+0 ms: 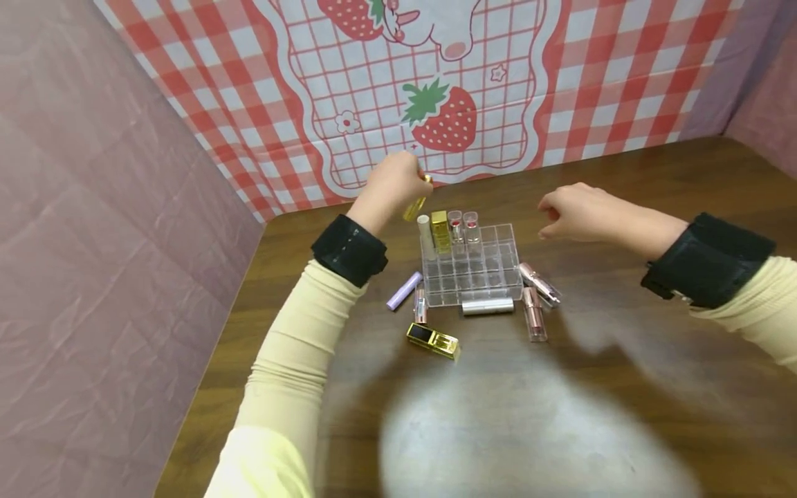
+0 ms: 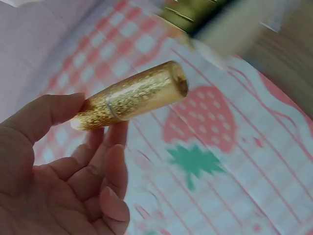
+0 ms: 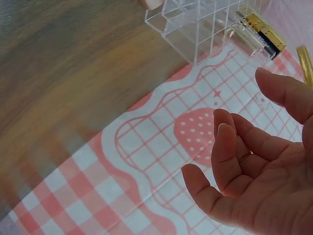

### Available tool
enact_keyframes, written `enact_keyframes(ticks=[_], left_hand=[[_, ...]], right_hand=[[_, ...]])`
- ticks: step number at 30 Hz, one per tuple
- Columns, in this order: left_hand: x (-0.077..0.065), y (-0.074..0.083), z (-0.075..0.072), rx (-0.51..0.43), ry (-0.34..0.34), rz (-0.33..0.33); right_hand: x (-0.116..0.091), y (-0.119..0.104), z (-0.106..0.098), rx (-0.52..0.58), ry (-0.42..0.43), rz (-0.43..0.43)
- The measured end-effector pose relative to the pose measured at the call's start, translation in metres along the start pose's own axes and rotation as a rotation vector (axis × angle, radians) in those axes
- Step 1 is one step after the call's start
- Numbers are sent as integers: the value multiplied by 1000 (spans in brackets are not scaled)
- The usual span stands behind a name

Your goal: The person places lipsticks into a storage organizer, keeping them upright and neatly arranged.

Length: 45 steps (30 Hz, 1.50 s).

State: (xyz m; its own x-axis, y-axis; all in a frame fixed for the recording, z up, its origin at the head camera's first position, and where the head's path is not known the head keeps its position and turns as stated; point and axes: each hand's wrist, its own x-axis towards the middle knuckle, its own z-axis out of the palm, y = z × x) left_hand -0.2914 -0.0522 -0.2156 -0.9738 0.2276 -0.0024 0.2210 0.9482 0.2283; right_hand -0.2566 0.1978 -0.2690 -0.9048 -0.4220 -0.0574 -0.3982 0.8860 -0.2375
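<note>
My left hand (image 1: 394, 185) pinches a glittery gold lipstick tube (image 2: 137, 95) between thumb and fingers, raised above the back left corner of a clear lipstick organizer (image 1: 473, 280). In the left wrist view the tube lies tilted, its far end beyond the fingertips. Along the organizer's back row stand a white tube (image 1: 426, 235), a square gold lipstick (image 1: 441, 232) and two clear-capped lipsticks (image 1: 472, 229) with red inside. To the organizer's right my right hand (image 1: 579, 213) hovers over the table with loosely bent fingers, holding nothing.
Around the organizer's front lie a lilac tube (image 1: 405, 290), a small pinkish tube (image 1: 420, 306), a gold and black lipstick (image 1: 434, 340) and a silver tube (image 1: 488, 306). Rose-gold lipsticks (image 1: 534, 315) lie at its right. Behind the wooden table (image 1: 623, 415) hangs a strawberry-print cloth (image 1: 367, 104).
</note>
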Motion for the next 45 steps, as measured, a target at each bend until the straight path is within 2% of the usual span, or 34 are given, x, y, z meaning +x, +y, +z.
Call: enact_keyframes(ticks=[2, 5, 8, 11, 18, 24, 29, 35, 41, 45], left_hand=[[2, 17, 0, -45, 12, 51], [5, 39, 8, -122, 28, 112], [10, 55, 22, -186, 30, 132], [15, 63, 36, -183, 16, 140], [23, 61, 65, -133, 9, 161], [27, 57, 80, -116, -38, 145], [30, 56, 85, -23, -54, 154], [31, 54, 90, 76, -109, 151], [34, 59, 92, 159, -98, 167], [34, 62, 92, 179, -108, 156]], right_hand=[[-4, 5, 0, 9, -3, 7], [-10, 10, -1, 26, -2, 18], [-16, 15, 0, 44, 4, 29], [-21, 21, 0, 59, 15, 42], [-31, 32, -1, 73, 27, 49], [-34, 37, 2, 86, 31, 39], [-36, 41, 4, 89, 40, 38], [-37, 44, 7, 91, 33, 31], [-36, 46, 11, 94, 21, 29], [-34, 43, 19, 100, 16, 1]])
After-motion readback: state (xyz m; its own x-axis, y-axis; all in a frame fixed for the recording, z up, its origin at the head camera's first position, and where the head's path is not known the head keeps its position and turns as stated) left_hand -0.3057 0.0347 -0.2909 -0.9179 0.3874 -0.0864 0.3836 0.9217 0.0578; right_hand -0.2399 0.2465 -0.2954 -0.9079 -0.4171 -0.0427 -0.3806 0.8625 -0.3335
